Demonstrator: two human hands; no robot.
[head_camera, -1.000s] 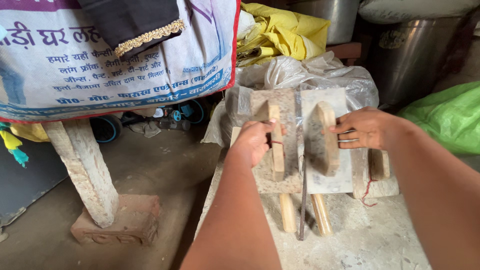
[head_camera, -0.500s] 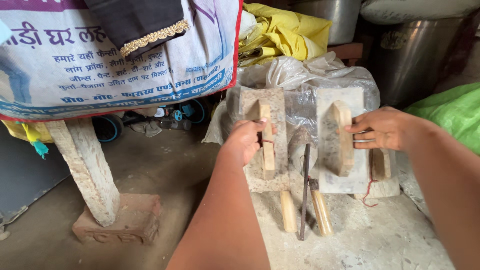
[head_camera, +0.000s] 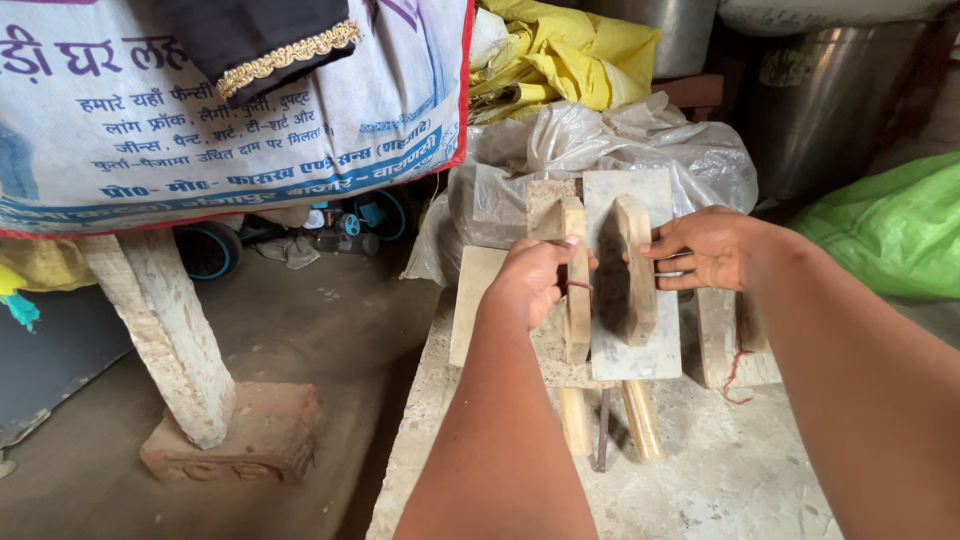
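Handles of two wooden rods and a dark metal rod are seen nearest, on the desk. Beyond, the left wooden block is held closed in the left hand; the right wooden block is pinched by the right hand. Positioning is judged under way; alignment is required next. Both long axes point away, toward the plastic bag.

Both hands grip upright wooden handles on flat boards: the left hand on the tan narrow handle, the right hand on the thicker rounded handle, above a pale stone slab.
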